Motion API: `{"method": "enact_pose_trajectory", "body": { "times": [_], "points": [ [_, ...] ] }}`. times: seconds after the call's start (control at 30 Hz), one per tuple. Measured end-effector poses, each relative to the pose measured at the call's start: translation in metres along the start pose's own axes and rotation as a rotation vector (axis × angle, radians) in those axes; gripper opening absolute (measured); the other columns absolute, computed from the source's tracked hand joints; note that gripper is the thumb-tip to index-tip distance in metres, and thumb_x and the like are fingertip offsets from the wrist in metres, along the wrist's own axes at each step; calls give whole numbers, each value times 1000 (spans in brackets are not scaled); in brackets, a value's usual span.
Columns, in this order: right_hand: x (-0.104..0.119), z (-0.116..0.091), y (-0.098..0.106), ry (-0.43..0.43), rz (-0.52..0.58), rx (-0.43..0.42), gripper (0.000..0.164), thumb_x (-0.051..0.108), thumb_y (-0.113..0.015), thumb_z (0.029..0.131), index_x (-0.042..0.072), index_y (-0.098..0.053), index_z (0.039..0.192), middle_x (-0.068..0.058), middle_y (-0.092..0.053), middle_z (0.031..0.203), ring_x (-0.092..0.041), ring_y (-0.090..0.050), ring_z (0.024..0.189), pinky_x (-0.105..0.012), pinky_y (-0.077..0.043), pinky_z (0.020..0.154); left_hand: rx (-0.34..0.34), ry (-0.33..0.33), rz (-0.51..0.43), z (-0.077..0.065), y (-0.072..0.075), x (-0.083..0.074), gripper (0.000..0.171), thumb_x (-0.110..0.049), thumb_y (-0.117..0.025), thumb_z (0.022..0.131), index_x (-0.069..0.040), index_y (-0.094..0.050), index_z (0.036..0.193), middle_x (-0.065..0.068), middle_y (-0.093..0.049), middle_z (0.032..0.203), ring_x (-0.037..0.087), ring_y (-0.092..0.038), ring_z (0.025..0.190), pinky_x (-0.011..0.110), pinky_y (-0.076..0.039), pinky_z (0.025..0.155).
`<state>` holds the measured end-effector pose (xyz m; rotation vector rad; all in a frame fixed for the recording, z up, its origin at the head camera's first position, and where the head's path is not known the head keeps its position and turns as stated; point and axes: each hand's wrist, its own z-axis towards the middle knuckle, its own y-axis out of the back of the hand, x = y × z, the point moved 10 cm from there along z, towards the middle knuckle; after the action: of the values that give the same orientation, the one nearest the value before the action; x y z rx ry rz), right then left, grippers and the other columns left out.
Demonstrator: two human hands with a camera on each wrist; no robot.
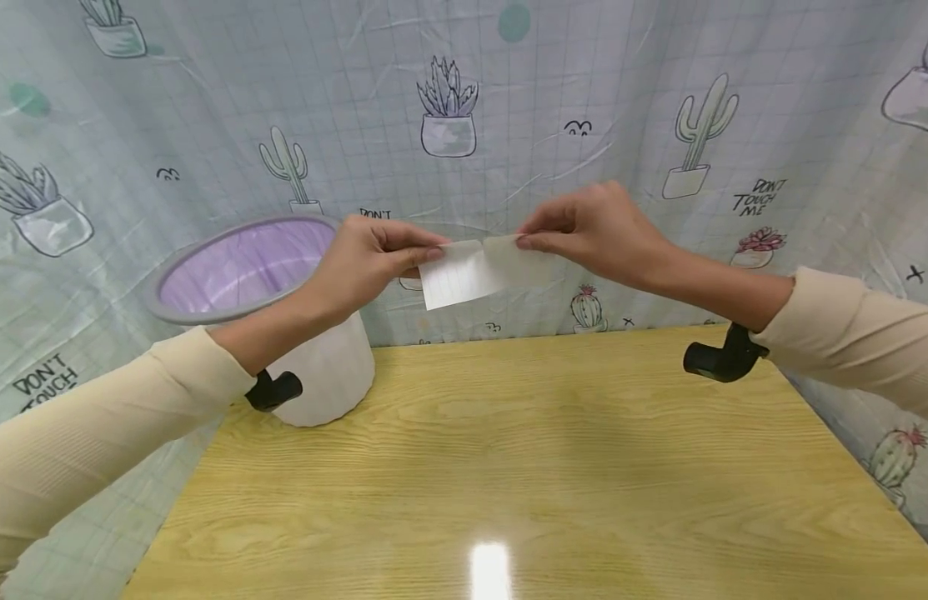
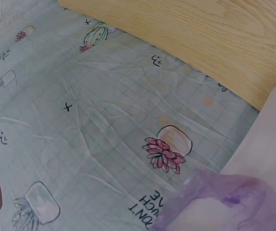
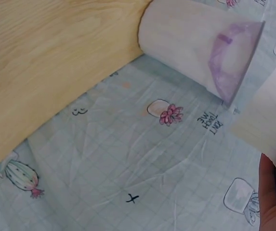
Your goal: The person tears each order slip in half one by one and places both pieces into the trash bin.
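A white lined piece of paper (image 1: 458, 277) hangs in the air above the table's far edge. My left hand (image 1: 366, 260) pinches its upper left corner between thumb and fingers. At the upper right part, my right hand (image 1: 594, 229) pinches it the same way. A small notch shows in the top edge between the two hands; whether it is a tear or a fold I cannot tell. In the right wrist view the paper (image 3: 265, 120) and some fingers show at the right edge. The left wrist view catches only a sliver of hand.
A white bin (image 1: 324, 375) with a grey rim and a purple bag liner (image 1: 246, 267) stands at the table's far left corner, beneath my left forearm. The wooden table (image 1: 464, 467) lies below. Behind it hangs a cactus-print curtain (image 1: 524, 108).
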<state>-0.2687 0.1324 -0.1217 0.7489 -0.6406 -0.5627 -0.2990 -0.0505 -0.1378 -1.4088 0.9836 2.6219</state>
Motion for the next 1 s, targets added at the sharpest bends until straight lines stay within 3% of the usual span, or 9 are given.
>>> {"method": "enact_pose_trajectory", "body": {
  "times": [0.27, 0.47, 0.67, 0.87, 1.0],
  "points": [
    [7, 5, 1, 11, -14, 6, 10, 28, -70, 87, 21, -76, 91, 12, -72, 81, -4, -61, 60, -20, -42, 51, -3, -12, 13, -4, 6, -3, 18, -9, -69, 85, -5, -74, 103, 8, -72, 101, 19, -69, 87, 31, -56, 74],
    [14, 10, 1, 37, -8, 13, 10, 27, -70, 87, 21, -76, 92, 11, -72, 82, -3, -63, 63, -19, -45, 53, -17, 21, -3, -9, 13, -3, 20, -9, -69, 86, -4, -73, 104, 7, -72, 102, 19, -69, 88, 32, -56, 76],
    [22, 17, 3, 60, -32, 2, 10, 28, -71, 86, 21, -76, 90, 12, -72, 81, -2, -61, 60, -19, -43, 52, -33, -4, 18, -11, 21, -8, 19, -9, -69, 85, -4, -73, 104, 7, -72, 100, 19, -69, 86, 32, -56, 76],
    [19, 24, 4, 23, 25, 11, 13, 24, -70, 87, 14, -76, 92, 3, -73, 86, -4, -65, 69, -16, -48, 58, -64, -13, -35, -15, 36, -6, 19, -5, -68, 86, 2, -72, 104, 12, -71, 102, 21, -70, 89, 32, -55, 77],
    [8, 25, 8, -26, 62, 9, 14, 24, -70, 87, 12, -76, 93, 1, -73, 89, -5, -68, 77, -16, -51, 65, -105, 19, 23, -22, 53, 2, 20, -11, -69, 87, -1, -73, 104, 8, -71, 103, 18, -69, 89, 31, -55, 77]
  ]
}}
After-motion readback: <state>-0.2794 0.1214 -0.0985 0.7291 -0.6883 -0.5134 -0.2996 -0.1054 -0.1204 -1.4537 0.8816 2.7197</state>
